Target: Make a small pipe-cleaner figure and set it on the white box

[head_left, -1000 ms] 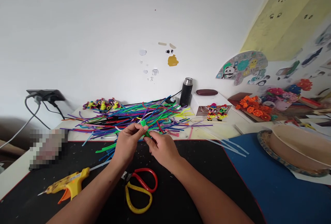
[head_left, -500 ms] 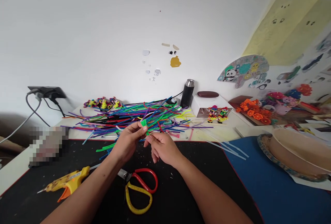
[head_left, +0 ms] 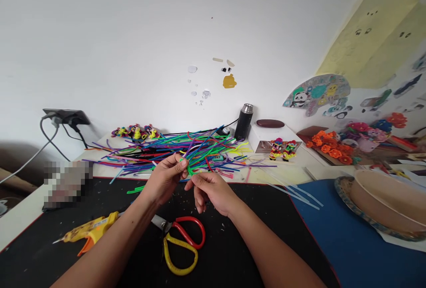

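Between thumb and fingers, my left hand (head_left: pixel 167 178) pinches a small green pipe cleaner piece (head_left: pixel 190 171). My right hand (head_left: pixel 213 189) is closed in a pinch at the piece's near end, its other fingers curled below. The exact shape of the green piece is partly hidden by my fingertips. Behind both hands spreads a heap of multicoloured pipe cleaners (head_left: pixel 133 155). Scissors (head_left: pixel 181 243) with one red and one yellow handle lie on the black mat (head_left: pixel 229 252) below my hands. A yellow glue gun (head_left: pixel 96 230) rests left of my left forearm.
At the back stand a black flask (head_left: pixel 244 122) and a white box (head_left: pixel 259 135). Small colourful figures (head_left: pixel 282 148) stand before the box; several more (head_left: pixel 136 132) lie at back left. Clear glue sticks (head_left: pixel 301 195) and a large basin (head_left: pixel 389 199) are on the right.
The green piece has turned between my fingertips and now shows as a narrow strand stretching from one hand to the other. The view has shifted slightly.
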A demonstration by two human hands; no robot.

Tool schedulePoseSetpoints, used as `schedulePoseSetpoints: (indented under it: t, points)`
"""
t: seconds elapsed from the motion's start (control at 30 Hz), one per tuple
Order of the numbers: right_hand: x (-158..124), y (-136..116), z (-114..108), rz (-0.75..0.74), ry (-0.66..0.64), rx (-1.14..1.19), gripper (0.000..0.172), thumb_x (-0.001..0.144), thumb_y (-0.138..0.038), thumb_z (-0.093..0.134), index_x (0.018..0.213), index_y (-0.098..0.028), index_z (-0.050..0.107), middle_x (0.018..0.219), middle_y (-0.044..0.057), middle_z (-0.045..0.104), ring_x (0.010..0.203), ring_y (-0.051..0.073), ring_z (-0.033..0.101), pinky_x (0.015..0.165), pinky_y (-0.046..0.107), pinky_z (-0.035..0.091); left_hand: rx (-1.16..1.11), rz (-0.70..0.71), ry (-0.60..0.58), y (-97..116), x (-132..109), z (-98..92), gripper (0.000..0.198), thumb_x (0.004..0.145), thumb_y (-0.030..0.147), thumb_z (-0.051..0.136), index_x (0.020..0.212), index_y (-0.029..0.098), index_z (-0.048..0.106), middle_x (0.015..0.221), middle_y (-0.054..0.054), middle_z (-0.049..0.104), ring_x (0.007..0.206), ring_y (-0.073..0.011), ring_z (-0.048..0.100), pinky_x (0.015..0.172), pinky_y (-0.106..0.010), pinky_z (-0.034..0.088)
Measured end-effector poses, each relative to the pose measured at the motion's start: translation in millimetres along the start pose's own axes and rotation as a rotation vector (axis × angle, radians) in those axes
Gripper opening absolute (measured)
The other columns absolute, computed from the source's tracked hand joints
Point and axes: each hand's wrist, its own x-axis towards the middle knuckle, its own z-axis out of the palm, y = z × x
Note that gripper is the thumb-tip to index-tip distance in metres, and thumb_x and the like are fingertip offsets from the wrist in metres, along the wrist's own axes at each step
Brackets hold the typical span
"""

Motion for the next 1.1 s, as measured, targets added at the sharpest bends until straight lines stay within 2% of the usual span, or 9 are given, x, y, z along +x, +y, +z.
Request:
schedulePoseSetpoints:
  t: [0.07, 0.2, 0.37, 0.47, 0.63, 0.77, 0.87, 0.97, 1.1]
  points:
    - [1.3, 0.2, -0.6, -0.002, 0.044, -0.011, 0.050, 0.093, -0.064, 0.066, 0.095, -0.015, 0.070, 0.056, -0.004, 0.061, 0.041, 0.012, 0.061, 0.038, 0.019, 0.039, 0.019, 0.017, 0.015, -0.2, 0.9, -0.9, 0.041, 0.058, 0.040, 0.099, 0.062, 0.018, 0.065, 0.057, 0.002, 0.058, 0.054, -0.0118, 0.052, 0.048, -0.023, 0.044]
    - [3.9, 1.4, -1.2, -0.046, 0.124, -0.065, 0.054, 0.091, -0.070, 0.063, 0.098, -0.016, 0.068, 0.059, -0.004, 0.062, 0.042, 0.012, 0.061, 0.038, 0.020, 0.040, 0.038, 0.051, 0.057, -2.7, 2.0, -2.1, 0.042, 0.057, 0.042, 0.100, 0.061, 0.017, 0.067, 0.057, 0.001, 0.062, 0.054, -0.0109, 0.055, 0.054, -0.023, 0.046]
    - [1.8, 6.2, 2.0, -0.135, 0.200, -0.419, 0.046, 0.098, -0.063, 0.058, 0.096, -0.018, 0.069, 0.055, -0.004, 0.061, 0.044, 0.013, 0.060, 0.045, 0.022, 0.043, 0.082, 0.036, 0.047, -7.3, 1.9, -3.0, 0.041, 0.061, 0.045, 0.097, 0.062, 0.018, 0.067, 0.056, 0.000, 0.063, 0.054, -0.0122, 0.055, 0.054, -0.024, 0.044]
    - [0.0, 8.0, 3.1, -0.169, 0.237, -0.581, 0.044, 0.104, -0.057, 0.051, 0.087, -0.020, 0.068, 0.045, -0.006, 0.053, 0.041, 0.013, 0.059, 0.049, 0.022, 0.042, 0.161, 0.072, 0.062, -7.0, 2.8, -4.5, 0.040, 0.062, 0.046, 0.096, 0.063, 0.017, 0.068, 0.057, 0.000, 0.063, 0.055, -0.0124, 0.055, 0.055, -0.024, 0.044]
    - [0.6, 4.9, 3.5, -0.068, 0.159, -0.390, 0.045, 0.102, -0.061, 0.052, 0.082, -0.021, 0.062, 0.039, -0.010, 0.043, 0.034, 0.013, 0.052, 0.041, 0.021, 0.036, 0.175, 0.047, 0.031, -4.0, 4.8, -7.5, 0.041, 0.061, 0.048, 0.096, 0.062, 0.018, 0.069, 0.058, -0.001, 0.064, 0.056, -0.0132, 0.057, 0.057, -0.025, 0.045]
    - [2.6, 3.6, 3.3, -0.038, 0.115, -0.268, 0.047, 0.100, -0.063, 0.052, 0.084, -0.020, 0.060, 0.044, -0.008, 0.049, 0.035, 0.013, 0.054, 0.039, 0.021, 0.036, 0.190, 0.052, 0.041, -3.0, 4.5, -8.8, 0.040, 0.062, 0.047, 0.096, 0.062, 0.018, 0.069, 0.058, -0.001, 0.065, 0.056, -0.0126, 0.057, 0.057, -0.025, 0.045]
    - [2.6, 6.0, 2.9, -0.078, 0.164, -0.342, 0.043, 0.101, -0.061, 0.053, 0.093, -0.019, 0.063, 0.055, -0.005, 0.059, 0.041, 0.013, 0.060, 0.041, 0.021, 0.038, 0.225, 0.077, 0.080, -3.0, 3.5, -9.0, 0.038, 0.062, 0.045, 0.096, 0.062, 0.019, 0.069, 0.058, 0.000, 0.065, 0.055, -0.0128, 0.057, 0.058, -0.025, 0.045]
    - [1.1, 8.5, 2.8, -0.150, 0.222, -0.529, 0.036, 0.102, -0.055, 0.057, 0.095, -0.020, 0.064, 0.061, -0.004, 0.063, 0.047, 0.013, 0.063, 0.048, 0.022, 0.043, 0.260, 0.097, 0.085, -3.9, 2.9, -7.8, 0.039, 0.063, 0.047, 0.095, 0.062, 0.019, 0.069, 0.057, 0.000, 0.065, 0.056, -0.0136, 0.057, 0.058, -0.026, 0.045]
    - [0.3, 9.7, 2.8, -0.195, 0.283, -0.631, 0.040, 0.106, -0.051, 0.050, 0.086, -0.020, 0.065, 0.050, -0.005, 0.057, 0.045, 0.013, 0.061, 0.053, 0.022, 0.044, 0.286, 0.123, 0.066, -5.6, 3.0, -5.1, 0.039, 0.065, 0.049, 0.094, 0.063, 0.019, 0.069, 0.057, -0.002, 0.066, 0.056, -0.0144, 0.057, 0.058, -0.027, 0.045]
